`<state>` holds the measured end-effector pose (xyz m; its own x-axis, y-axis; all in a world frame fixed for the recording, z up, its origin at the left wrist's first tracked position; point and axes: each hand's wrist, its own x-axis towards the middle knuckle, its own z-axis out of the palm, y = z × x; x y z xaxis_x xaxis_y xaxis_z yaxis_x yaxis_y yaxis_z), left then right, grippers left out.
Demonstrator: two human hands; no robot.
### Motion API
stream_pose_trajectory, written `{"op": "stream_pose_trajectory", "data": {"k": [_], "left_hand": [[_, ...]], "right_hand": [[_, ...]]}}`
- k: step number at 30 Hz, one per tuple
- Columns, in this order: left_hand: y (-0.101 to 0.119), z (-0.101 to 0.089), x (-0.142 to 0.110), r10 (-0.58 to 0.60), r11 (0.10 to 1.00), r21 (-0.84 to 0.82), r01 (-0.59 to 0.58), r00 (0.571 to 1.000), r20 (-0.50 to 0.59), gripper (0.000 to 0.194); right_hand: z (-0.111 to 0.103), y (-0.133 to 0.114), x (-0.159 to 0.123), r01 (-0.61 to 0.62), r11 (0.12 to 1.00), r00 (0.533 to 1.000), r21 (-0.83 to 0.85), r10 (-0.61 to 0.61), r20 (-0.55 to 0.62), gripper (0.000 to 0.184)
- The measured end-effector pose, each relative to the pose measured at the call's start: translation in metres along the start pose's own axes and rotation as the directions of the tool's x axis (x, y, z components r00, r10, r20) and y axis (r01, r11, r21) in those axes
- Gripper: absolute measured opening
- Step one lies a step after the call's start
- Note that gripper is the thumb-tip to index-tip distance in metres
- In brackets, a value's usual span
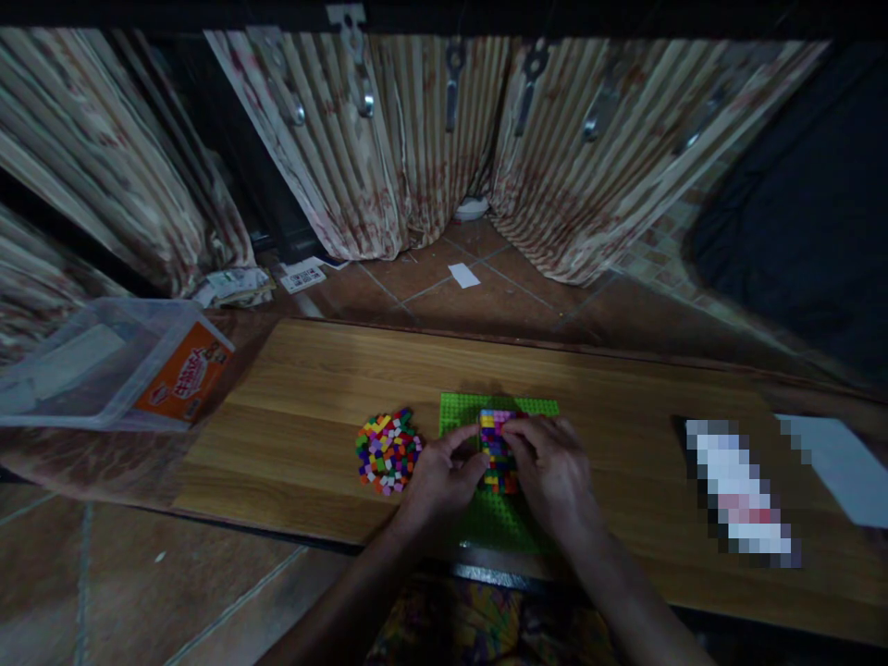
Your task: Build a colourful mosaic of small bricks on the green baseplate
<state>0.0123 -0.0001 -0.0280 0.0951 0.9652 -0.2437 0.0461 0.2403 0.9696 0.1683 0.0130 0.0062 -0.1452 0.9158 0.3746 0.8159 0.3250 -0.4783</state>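
Observation:
A green baseplate [517,408] lies on a wooden board [312,407]. On it stands a block of small coloured bricks [494,444], stacked in rows. My left hand [444,476] rests at the block's left side with fingers curled and pinched against it. My right hand [551,472] covers the block's right side, its fingers bent onto the top bricks. Whether either hand holds a single loose brick is hidden. A heap of loose coloured bricks [388,450] lies just left of the baseplate.
A clear plastic box with an orange label [131,365] sits at the board's left end. A blurred-out flat object [739,490] and a white sheet [836,462] lie at the right. Striped curtains [416,139] hang behind, over a tiled floor with scattered papers.

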Motion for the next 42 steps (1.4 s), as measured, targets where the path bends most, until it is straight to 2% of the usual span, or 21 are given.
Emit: {"op": "stream_pose_trajectory", "data": {"k": [14, 17, 20, 23, 25, 30, 35, 42], "left_hand": [[0.012, 0.001, -0.004, 0.003, 0.999, 0.045, -0.002, 1.0, -0.003, 0.043], [0.013, -0.001, -0.006, -0.028, 1.0, -0.013, 0.028, 0.999, -0.022, 0.042], [0.021, -0.004, -0.011, -0.102, 0.984, -0.151, 0.092, 0.993, -0.062, 0.046], [0.034, -0.007, -0.019, -0.16, 0.953, -0.268, 0.139, 0.985, -0.059, 0.05], [0.043, -0.009, -0.024, -0.177, 0.932, -0.328, 0.157, 0.984, -0.031, 0.051], [0.059, -0.004, -0.033, -0.161, 0.887, -0.424, 0.183, 0.983, 0.087, 0.054], [0.063, 0.002, -0.035, -0.115, 0.891, -0.427, 0.155, 0.986, 0.119, 0.056], [0.059, 0.008, -0.034, -0.108, 0.912, -0.383, 0.147, 0.987, 0.121, 0.05]], "right_hand": [[0.004, 0.005, -0.009, 0.169, 0.985, 0.986, -0.04, -0.168, 0.017, 0.029], [0.001, 0.009, -0.01, 0.137, 0.991, 0.99, 0.003, -0.137, 0.035, 0.029], [-0.005, 0.009, -0.016, 0.056, 0.995, 0.998, 0.082, -0.054, -0.033, 0.029], [-0.014, 0.002, -0.026, -0.045, 0.981, 0.991, 0.19, 0.068, -0.115, 0.027], [-0.02, -0.007, -0.031, -0.081, 0.959, 0.989, 0.271, 0.111, -0.097, 0.024], [-0.032, -0.03, -0.032, -0.057, 0.912, 0.998, 0.407, 0.05, 0.028, 0.02], [-0.036, -0.037, -0.028, -0.035, 0.896, 0.999, 0.443, 0.019, 0.041, 0.016], [-0.034, -0.031, -0.029, -0.039, 0.886, 0.999, 0.462, 0.031, 0.023, 0.011]]}}
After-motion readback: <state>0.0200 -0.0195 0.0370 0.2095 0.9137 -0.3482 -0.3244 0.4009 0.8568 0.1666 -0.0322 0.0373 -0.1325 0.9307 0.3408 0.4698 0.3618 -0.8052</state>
